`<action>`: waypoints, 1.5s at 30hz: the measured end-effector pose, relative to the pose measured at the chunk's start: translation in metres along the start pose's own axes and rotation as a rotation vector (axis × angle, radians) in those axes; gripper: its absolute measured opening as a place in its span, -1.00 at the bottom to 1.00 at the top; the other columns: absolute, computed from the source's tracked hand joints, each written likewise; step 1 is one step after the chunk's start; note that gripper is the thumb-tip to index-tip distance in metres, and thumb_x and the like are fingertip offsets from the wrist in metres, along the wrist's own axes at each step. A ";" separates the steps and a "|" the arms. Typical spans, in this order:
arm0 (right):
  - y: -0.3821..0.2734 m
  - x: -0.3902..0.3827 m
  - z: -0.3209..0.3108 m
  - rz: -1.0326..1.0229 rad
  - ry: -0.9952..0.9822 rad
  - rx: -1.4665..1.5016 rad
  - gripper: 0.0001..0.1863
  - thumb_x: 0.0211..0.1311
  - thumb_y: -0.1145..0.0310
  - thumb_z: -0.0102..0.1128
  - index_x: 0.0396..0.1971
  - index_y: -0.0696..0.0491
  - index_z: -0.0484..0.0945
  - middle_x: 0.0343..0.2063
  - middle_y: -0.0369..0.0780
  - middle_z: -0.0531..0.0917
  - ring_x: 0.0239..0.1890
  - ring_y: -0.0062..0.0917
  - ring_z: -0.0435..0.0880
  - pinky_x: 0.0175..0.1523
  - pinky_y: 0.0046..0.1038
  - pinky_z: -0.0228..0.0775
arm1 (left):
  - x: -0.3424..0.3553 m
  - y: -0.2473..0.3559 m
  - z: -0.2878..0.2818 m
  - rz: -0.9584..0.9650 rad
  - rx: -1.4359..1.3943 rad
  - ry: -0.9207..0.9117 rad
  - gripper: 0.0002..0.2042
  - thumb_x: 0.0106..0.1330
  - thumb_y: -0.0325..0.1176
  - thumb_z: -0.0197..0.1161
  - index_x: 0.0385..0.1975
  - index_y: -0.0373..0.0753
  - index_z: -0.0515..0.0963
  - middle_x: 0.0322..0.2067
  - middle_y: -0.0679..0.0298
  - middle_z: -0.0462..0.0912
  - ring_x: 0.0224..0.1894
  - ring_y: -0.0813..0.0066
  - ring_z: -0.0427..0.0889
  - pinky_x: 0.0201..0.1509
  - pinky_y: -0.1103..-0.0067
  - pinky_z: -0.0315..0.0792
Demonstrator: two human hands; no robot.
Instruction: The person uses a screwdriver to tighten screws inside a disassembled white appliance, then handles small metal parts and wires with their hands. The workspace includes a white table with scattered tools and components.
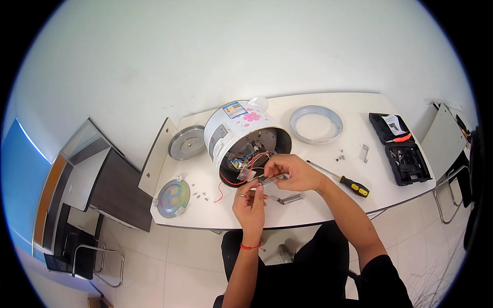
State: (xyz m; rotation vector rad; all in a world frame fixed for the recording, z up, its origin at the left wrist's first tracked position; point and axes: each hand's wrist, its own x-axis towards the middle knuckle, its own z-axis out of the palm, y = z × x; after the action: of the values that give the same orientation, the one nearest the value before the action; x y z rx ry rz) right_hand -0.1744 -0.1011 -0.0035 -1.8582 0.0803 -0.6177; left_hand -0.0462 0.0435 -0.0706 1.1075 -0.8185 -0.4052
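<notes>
A white rice cooker point(244, 120) with pink flowers lies on its side, its open base facing me and showing wiring and metal parts. Just in front of that base, my left hand point(250, 208) and my right hand point(295, 172) are closed in pinches on a small metal strip point(266, 180). Its exact kind is partly hidden by my fingers. Red wires point(254, 164) trail out of the base beside my fingertips. On the table below my right hand lies a metal bracket point(291, 198). A screwdriver point(354, 186) with a black and yellow handle rests to the right.
A silver ring point(316, 108), another bracket point(365, 153) and screws point(340, 155) lie on the right, before an open black tool case point(405, 159). At left are a round metal cover point(187, 142), a shiny heating plate point(173, 197) and loose screws point(200, 194).
</notes>
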 end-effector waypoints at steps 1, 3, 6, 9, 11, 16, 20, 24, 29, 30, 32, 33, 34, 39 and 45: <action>0.001 0.000 0.001 -0.035 0.024 -0.011 -0.68 0.10 0.66 0.26 -0.11 0.13 0.63 -0.31 -0.30 0.70 -0.27 -0.69 0.57 -0.17 -0.58 0.46 | 0.000 0.000 0.001 -0.007 -0.029 0.013 -0.81 0.49 -0.42 0.33 0.00 -0.35 0.61 -0.35 0.32 0.66 -0.41 0.67 0.65 -0.42 0.74 0.43; -0.006 0.001 -0.001 -0.091 0.024 -0.147 -0.72 0.11 0.64 0.29 -0.15 0.13 0.64 -0.33 -0.29 0.70 -0.32 -0.68 0.59 -0.24 -0.58 0.45 | 0.000 0.000 -0.001 0.012 0.007 0.017 -0.80 0.50 -0.42 0.33 0.01 -0.35 0.60 -0.36 0.33 0.66 -0.42 0.67 0.64 -0.41 0.74 0.43; -0.011 0.001 0.000 -0.166 0.066 -0.203 -0.76 0.11 0.62 0.35 -0.19 0.13 0.67 -0.37 -0.29 0.72 -0.39 -0.67 0.61 -0.34 -0.58 0.44 | 0.000 -0.001 -0.002 0.018 0.007 0.031 -0.80 0.49 -0.43 0.33 0.00 -0.35 0.61 -0.36 0.33 0.66 -0.42 0.67 0.64 -0.41 0.74 0.43; -0.017 0.001 0.003 -0.207 0.112 -0.198 -0.77 0.11 0.60 0.39 -0.19 0.12 0.68 -0.38 -0.30 0.76 -0.43 -0.68 0.61 -0.38 -0.60 0.42 | -0.001 -0.003 -0.004 0.022 -0.025 0.049 -0.79 0.45 -0.48 0.35 0.01 -0.36 0.63 -0.25 0.29 0.67 -0.41 0.63 0.66 -0.41 0.72 0.46; -0.018 0.000 0.003 -0.215 0.142 -0.205 -0.76 0.12 0.59 0.41 -0.19 0.11 0.69 -0.38 -0.30 0.77 -0.44 -0.70 0.60 -0.39 -0.61 0.40 | -0.001 -0.001 -0.003 0.020 -0.028 0.060 -0.79 0.42 -0.52 0.36 0.00 -0.36 0.64 -0.20 0.26 0.67 -0.40 0.61 0.68 -0.42 0.71 0.48; -0.016 -0.002 0.002 -0.240 0.260 -0.186 -0.79 0.15 0.60 0.42 -0.19 0.13 0.71 -0.35 -0.30 0.77 -0.43 -0.73 0.57 -0.38 -0.63 0.38 | 0.008 0.014 0.010 0.106 -0.026 0.090 -0.84 0.39 -0.56 0.39 -0.08 -0.36 0.69 -0.20 0.23 0.71 -0.39 0.56 0.75 -0.45 0.71 0.54; -0.007 0.000 -0.006 -0.293 0.323 -0.185 -0.82 0.21 0.63 0.41 -0.19 0.15 0.71 -0.28 -0.26 0.76 -0.38 -0.71 0.59 -0.30 -0.61 0.41 | 0.021 0.033 0.022 0.255 0.140 0.093 -0.83 0.42 -0.51 0.38 -0.07 -0.43 0.68 -0.25 0.17 0.75 -0.41 0.54 0.76 -0.50 0.70 0.55; 0.003 0.000 -0.008 -0.245 0.361 -0.092 -0.84 0.26 0.65 0.37 -0.18 0.18 0.70 -0.21 -0.21 0.74 -0.30 -0.66 0.63 -0.24 -0.58 0.47 | 0.028 0.043 0.033 0.219 0.218 0.106 -0.83 0.45 -0.47 0.36 -0.07 -0.40 0.70 -0.26 0.16 0.78 -0.44 0.55 0.77 -0.53 0.71 0.56; 0.006 0.005 -0.003 -0.303 0.536 -0.048 -0.84 0.30 0.67 0.31 -0.15 0.20 0.71 -0.15 -0.17 0.73 -0.22 -0.58 0.69 -0.17 -0.55 0.57 | 0.032 0.036 0.033 0.211 0.245 0.129 -0.85 0.44 -0.48 0.36 -0.07 -0.35 0.71 -0.26 0.19 0.77 -0.45 0.56 0.76 -0.51 0.69 0.57; 0.008 0.006 -0.004 -0.360 0.567 -0.155 -0.82 0.29 0.68 0.31 -0.14 0.20 0.70 -0.14 -0.16 0.73 -0.22 -0.57 0.70 -0.15 -0.54 0.59 | 0.033 0.033 0.032 0.247 0.269 0.124 -0.84 0.45 -0.46 0.35 -0.06 -0.36 0.70 -0.27 0.19 0.78 -0.46 0.57 0.75 -0.52 0.71 0.56; 0.009 0.007 -0.005 -0.451 0.614 -0.351 -0.79 0.26 0.69 0.31 -0.13 0.19 0.70 -0.12 -0.15 0.72 -0.22 -0.54 0.72 -0.14 -0.53 0.61 | 0.035 0.033 0.031 0.321 0.312 0.114 -0.84 0.46 -0.47 0.35 -0.06 -0.37 0.69 -0.28 0.19 0.78 -0.47 0.58 0.74 -0.52 0.71 0.54; 0.007 0.007 -0.005 -0.485 0.631 -0.441 -0.77 0.23 0.70 0.31 -0.12 0.18 0.71 -0.11 -0.15 0.71 -0.23 -0.52 0.72 -0.14 -0.52 0.61 | 0.036 0.035 0.032 0.359 0.330 0.109 -0.85 0.44 -0.48 0.36 -0.07 -0.37 0.70 -0.27 0.18 0.78 -0.47 0.59 0.72 -0.52 0.71 0.53; 0.006 0.007 -0.005 -0.519 0.647 -0.532 -0.75 0.21 0.71 0.31 -0.12 0.17 0.71 -0.10 -0.14 0.70 -0.23 -0.51 0.73 -0.14 -0.51 0.62 | 0.038 0.037 0.032 0.397 0.348 0.103 -0.85 0.43 -0.49 0.37 -0.08 -0.37 0.70 -0.26 0.18 0.77 -0.47 0.59 0.71 -0.52 0.70 0.52; -0.005 0.009 0.013 -0.457 0.765 -0.504 -0.67 0.14 0.71 0.36 -0.08 0.13 0.67 -0.11 -0.15 0.71 -0.24 -0.50 0.72 -0.17 -0.49 0.60 | 0.046 0.047 0.032 0.599 0.553 0.128 -0.86 0.33 -0.56 0.42 -0.15 -0.33 0.75 -0.25 0.17 0.77 -0.44 0.58 0.68 -0.47 0.66 0.52; 0.006 0.011 0.013 -0.458 0.777 -0.536 -0.70 0.11 0.65 0.43 -0.13 0.13 0.66 -0.13 -0.15 0.72 -0.18 -0.37 0.74 -0.10 -0.43 0.61 | 0.052 0.051 0.030 0.733 0.699 0.105 -0.84 0.26 -0.57 0.46 -0.18 -0.28 0.78 -0.27 0.20 0.76 -0.43 0.50 0.68 -0.44 0.63 0.56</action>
State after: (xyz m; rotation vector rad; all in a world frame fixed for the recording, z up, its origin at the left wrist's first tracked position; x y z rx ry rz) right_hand -0.1571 -0.0959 -0.0077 -2.0416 0.3639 -1.7555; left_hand -0.0401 0.0121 0.0010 1.3434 -1.2427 0.5942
